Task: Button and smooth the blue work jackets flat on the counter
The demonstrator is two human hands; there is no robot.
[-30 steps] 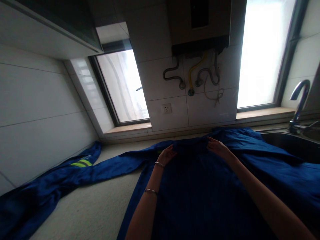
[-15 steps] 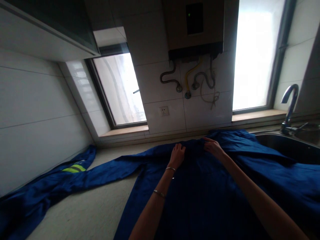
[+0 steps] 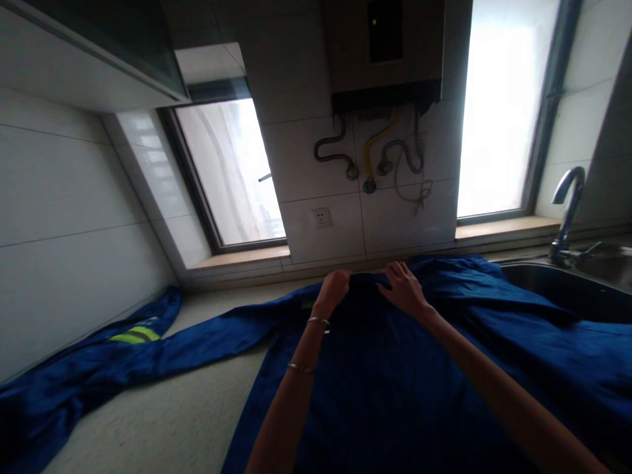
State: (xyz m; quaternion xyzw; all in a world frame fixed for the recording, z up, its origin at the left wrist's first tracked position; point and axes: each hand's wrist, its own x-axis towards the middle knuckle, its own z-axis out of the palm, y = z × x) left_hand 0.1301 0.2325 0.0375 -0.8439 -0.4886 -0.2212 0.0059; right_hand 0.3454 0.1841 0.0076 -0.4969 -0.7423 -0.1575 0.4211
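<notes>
A dark blue work jacket (image 3: 355, 382) is spread over the countertop, one sleeve (image 3: 212, 342) stretched out to the left. At the jacket's far edge, near the collar, my left hand (image 3: 336, 289) is closed on the cloth, with two thin bangles on that wrist. Just to its right, my right hand (image 3: 402, 289) rests on the same edge, fingers extended and thumb apart. A short yellow-green strip (image 3: 308, 305) shows on the jacket beside my left hand. More blue cloth with a yellow-green reflective band (image 3: 135, 334) lies at the far left.
The pale countertop (image 3: 162, 421) runs up to a tiled wall. At the right is a sink (image 3: 533, 283) with a curved tap (image 3: 567, 210), and blue cloth reaches its edge. A water heater (image 3: 385, 52) with pipes hangs ahead, between two windows. An overhead cabinet (image 3: 99, 59) juts out upper left.
My left hand has moved slightly left and farther along the edge, its fingers curling in. My right hand has shifted left, its thumb now apart. A yellow-green strip has come into sight.
</notes>
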